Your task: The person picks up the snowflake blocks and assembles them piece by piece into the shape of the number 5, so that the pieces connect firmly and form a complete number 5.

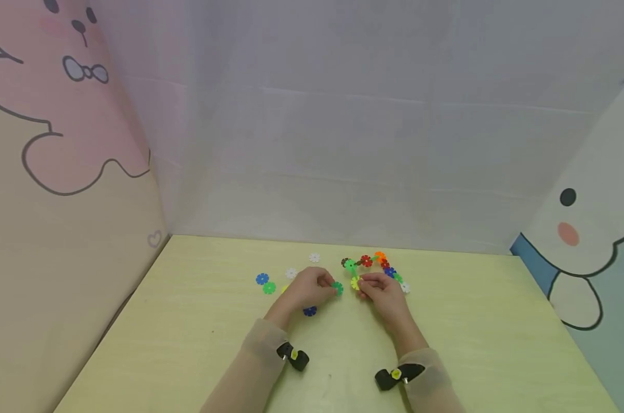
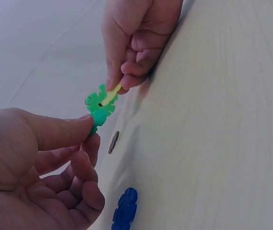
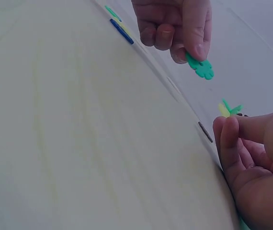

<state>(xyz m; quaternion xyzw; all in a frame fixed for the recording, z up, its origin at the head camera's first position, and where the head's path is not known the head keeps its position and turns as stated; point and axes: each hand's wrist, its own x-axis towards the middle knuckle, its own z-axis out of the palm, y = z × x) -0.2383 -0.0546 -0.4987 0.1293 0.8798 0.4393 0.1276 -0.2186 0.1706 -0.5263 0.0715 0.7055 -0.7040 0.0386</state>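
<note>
My left hand (image 1: 309, 287) pinches a teal-green notched snowflake disc (image 3: 202, 68) between thumb and index finger. My right hand (image 1: 389, 297) pinches a yellow snowflake disc (image 1: 355, 283) at the near left end of a chain of joined discs. Next to the yellow piece is a light green disc (image 2: 98, 101). From there the chain curves away through a red disc (image 1: 366, 261) and an orange disc (image 1: 380, 256), then back past a blue disc (image 1: 390, 272) to a white disc (image 1: 405, 287). In the right wrist view, the teal disc is apart from the yellow one.
Loose discs lie around my left hand: a blue disc (image 1: 262, 279), a green disc (image 1: 269, 288), a white disc (image 1: 314, 258), another white disc (image 1: 291, 273) and a dark blue disc (image 1: 309, 311). A pale curtain (image 1: 312, 172) hangs behind the wooden table (image 1: 198, 344).
</note>
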